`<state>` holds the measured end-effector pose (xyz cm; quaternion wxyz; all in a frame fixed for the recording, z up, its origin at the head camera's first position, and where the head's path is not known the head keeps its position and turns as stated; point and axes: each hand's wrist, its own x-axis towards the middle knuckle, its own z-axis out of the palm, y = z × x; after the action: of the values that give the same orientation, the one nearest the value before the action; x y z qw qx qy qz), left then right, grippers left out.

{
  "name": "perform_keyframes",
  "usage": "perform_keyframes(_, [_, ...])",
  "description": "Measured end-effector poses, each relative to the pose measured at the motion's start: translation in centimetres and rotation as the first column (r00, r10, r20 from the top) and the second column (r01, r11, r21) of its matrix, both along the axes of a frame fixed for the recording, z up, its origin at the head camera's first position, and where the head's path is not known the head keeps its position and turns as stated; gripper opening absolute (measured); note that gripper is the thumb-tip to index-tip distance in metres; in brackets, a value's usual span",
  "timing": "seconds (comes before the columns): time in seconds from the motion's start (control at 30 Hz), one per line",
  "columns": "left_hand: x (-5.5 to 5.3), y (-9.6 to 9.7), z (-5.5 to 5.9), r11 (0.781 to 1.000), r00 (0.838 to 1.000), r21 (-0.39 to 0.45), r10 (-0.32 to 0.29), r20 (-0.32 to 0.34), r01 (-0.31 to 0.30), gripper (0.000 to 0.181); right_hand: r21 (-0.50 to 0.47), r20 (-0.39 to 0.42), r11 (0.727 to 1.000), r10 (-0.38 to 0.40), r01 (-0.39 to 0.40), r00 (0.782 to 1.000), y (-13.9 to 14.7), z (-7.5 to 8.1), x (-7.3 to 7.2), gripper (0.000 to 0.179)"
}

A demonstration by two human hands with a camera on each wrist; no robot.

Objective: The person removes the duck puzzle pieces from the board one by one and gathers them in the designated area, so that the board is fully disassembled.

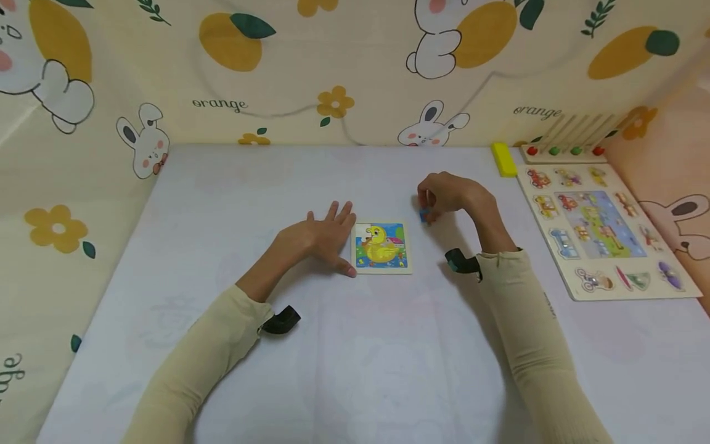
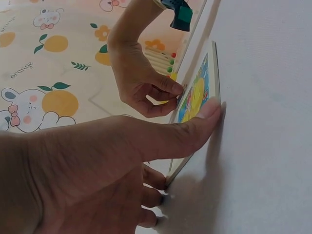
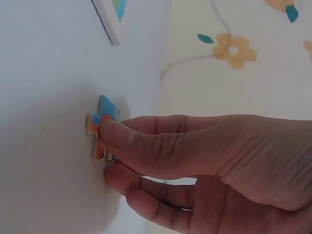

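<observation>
A small square jigsaw puzzle (image 1: 383, 250) with a yellow duck picture and a pale frame lies flat in the middle of the table; a pale patch shows near its upper left corner. My left hand (image 1: 318, 239) rests against its left side, fingers spread, the thumb (image 2: 195, 130) at the near corner and fingertips by the far one. To the right of the puzzle, my right hand (image 1: 449, 194) pinches a small blue and orange jigsaw piece (image 3: 108, 108) between thumb and fingers, close over the table. Part of the piece is hidden behind the thumb.
On the right lies a wooden picture board (image 1: 560, 271) with vehicle and toy shapes. Behind it stands a rack with rods and red and green beads (image 1: 576, 150), beside a yellow block (image 1: 503, 160). A printed cloth (image 1: 366, 61) hangs along the white table's (image 1: 377, 370) back edge.
</observation>
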<state>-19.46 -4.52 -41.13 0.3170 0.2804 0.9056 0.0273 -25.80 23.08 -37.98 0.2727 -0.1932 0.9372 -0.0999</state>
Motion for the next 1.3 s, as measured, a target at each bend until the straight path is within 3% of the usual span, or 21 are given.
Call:
perform_keyframes(0.3, [0.2, 0.1, -0.1, 1.000, 1.000, -0.016, 0.025, 0.003, -0.025, 0.128, -0.034, -0.029, 0.999, 0.037, -0.038, 0.999, -0.9, 0.9, 0.7, 0.026])
perform_keyframes(0.53, [0.3, 0.0, -0.1, 0.999, 0.999, -0.024, 0.031, 0.006, -0.031, 0.128, -0.163, -0.043, 0.968, 0.184, -0.188, 0.982, -3.3, 1.5, 1.8, 0.027])
perform_keyframes(0.83, [0.0, 0.1, 0.2, 1.000, 1.000, -0.020, 0.023, 0.008, -0.023, 0.123, -0.146, 0.035, 0.934, 0.334, -0.326, 0.942, -6.2, 0.5, 2.7, 0.040])
perform_keyframes(1.03, [0.0, 0.1, 0.2, 0.999, 1.000, -0.028, 0.019, 0.003, -0.019, 0.123, -0.086, 0.022, 0.932, 0.355, -0.352, 0.935, -7.0, -0.3, 2.8, 0.044])
perform_keyframes(1.3, [0.0, 0.2, 0.2, 0.999, 0.999, -0.018, 0.036, 0.014, -0.036, 0.124, -0.047, 0.035, 0.944, 0.329, -0.327, 0.944, -7.1, -0.6, 2.7, 0.037])
